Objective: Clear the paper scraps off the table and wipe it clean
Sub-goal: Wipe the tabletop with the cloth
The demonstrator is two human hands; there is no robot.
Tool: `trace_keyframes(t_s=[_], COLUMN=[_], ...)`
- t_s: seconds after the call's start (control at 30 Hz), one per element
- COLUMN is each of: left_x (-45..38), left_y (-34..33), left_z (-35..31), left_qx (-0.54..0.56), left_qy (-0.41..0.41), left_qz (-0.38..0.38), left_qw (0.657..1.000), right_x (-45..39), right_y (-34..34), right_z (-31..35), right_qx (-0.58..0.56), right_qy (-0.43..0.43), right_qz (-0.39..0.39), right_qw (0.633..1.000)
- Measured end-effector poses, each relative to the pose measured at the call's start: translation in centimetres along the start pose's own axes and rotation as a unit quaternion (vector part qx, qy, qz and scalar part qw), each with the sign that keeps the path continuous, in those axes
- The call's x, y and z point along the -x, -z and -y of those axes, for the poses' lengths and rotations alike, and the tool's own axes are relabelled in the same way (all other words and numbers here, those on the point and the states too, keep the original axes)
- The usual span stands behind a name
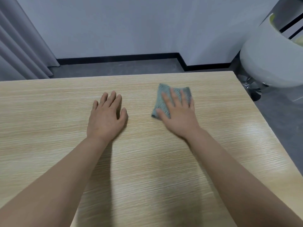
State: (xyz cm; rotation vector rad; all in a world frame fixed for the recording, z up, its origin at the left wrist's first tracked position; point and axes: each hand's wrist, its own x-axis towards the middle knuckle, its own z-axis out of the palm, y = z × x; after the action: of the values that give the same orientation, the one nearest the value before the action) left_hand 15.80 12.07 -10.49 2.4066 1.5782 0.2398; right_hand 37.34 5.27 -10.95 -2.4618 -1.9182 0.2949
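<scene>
The right hand (177,112) is pressing flat on a folded gray-green cloth (161,102), its fingers (173,97) straight and spread a little. The cloth is lying on the light wooden worktop (49,112), toward the far right part. The left hand (106,115) is resting palm down just beside it, fingers close together. A white round chair (268,59) is standing past the worktop's right corner. Gray curtains (18,46) are hanging at the far left.
</scene>
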Motion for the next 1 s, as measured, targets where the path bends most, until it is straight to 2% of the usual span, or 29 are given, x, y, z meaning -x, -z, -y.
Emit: trace_keyframes(t_s=[0.13,0.2,0.27,0.33,0.43,0.5,0.63,0.77,0.87,0.93,1.0], left_x=[0.1,0.2,0.7,2.1,4.5,6.1,9.6,11.4,11.4,11.5,11.5], left_y=[0.0,0.1,0.2,0.4,0.4,0.2,-0.2,-0.7,-0.8,-0.7,-0.7], left_z=[0.2,0.3,0.5,0.5,0.3,0.0,-0.8,-1.0,-1.1,-1.3,-1.4], left_qx=[0.004,-0.002,-0.008,-0.013,-0.021,-0.028,-0.031,-0.041,-0.043,-0.041,-0.036], left_qy=[-0.003,-0.008,-0.016,-0.017,-0.01,-0.012,-0.013,-0.016,-0.011,-0.011,-0.007], left_qz=[0.004,0.021,0.036,0.044,0.058,0.067,0.06,0.05,0.042,0.041,0.037], left_qw=[1.0,1.0,0.999,0.999,0.998,0.997,0.998,0.998,0.998,0.998,0.999], right_x=[7.3,8.3,6.5,3.7,0.7,0.4,4.0,11.2,12.6,10.5,7.4], right_y=[-1.1,-1.2,-0.9,-0.4,0.3,0.1,-0.8,-1.5,-1.6,-1.4,-0.8], right_z=[4.7,4.7,2.9,0.6,-1.9,-1.8,1.0,4.0,3.5,1.6,-0.6], right_qx=[-0.013,-0.009,-0.003,0.004,-0.004,-0.005,-0.009,-0.01,0.007,0.014,-0.003], right_qy=[0.162,0.204,0.18,0.109,0.01,-0.015,0.008,0.11,0.171,0.156,0.085], right_qz=[0.017,0.029,0.014,-0.004,0.003,0.007,0.007,0.014,0.027,0.013,-0.006], right_qw=[0.986,0.979,0.983,0.994,1.0,1.0,1.0,0.994,0.985,0.988,0.996])
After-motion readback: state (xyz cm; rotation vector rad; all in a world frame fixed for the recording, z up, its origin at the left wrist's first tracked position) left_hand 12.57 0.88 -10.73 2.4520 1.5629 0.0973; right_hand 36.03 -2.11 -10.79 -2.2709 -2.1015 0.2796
